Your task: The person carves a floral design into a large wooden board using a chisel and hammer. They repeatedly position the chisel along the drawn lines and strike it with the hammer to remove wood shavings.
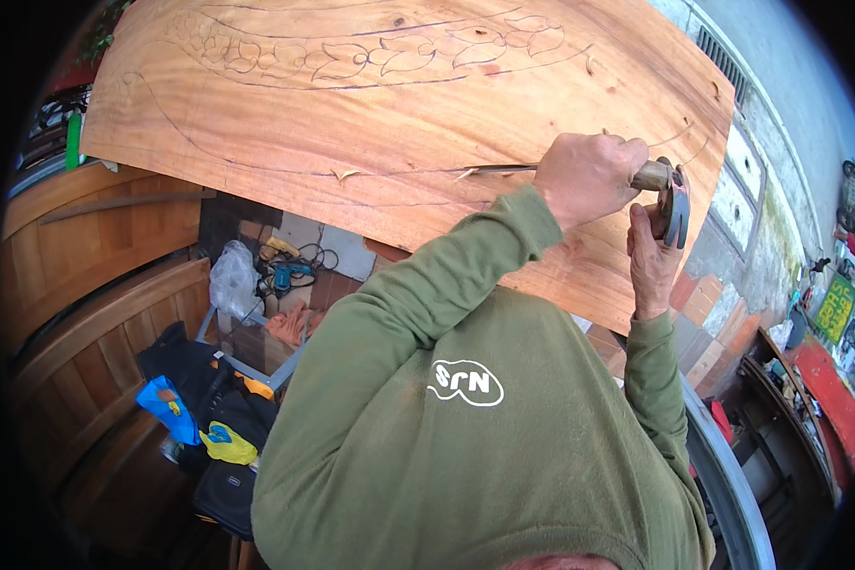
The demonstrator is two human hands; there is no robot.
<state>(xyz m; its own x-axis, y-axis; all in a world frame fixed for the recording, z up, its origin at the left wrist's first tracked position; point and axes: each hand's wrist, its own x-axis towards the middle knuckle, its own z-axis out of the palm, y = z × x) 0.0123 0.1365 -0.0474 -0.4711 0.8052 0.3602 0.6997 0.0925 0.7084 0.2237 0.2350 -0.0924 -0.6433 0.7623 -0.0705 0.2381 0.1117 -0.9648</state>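
Panel (399,128) of wood is bounded by cut edges, open surface being left beyond the tip of a thin metal chisel (503,169) near its front side. The chisel's rounded handle is wrapped by the closed left hand (589,176); a dark-headed hammer (675,214) is gripped by the closed right hand (653,268) at the handle's end. Streaked grain is marked with leafy outlines (342,63) and curled shavings (347,176).

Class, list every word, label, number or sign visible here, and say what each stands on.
Green shirt: white letters inside a white outline, wording not copied here.
Green sign: yellow lettering, too blurred to read surely.
Blue packet and yellow packet: printing too small to read.
Black bag: small label, too small to read.
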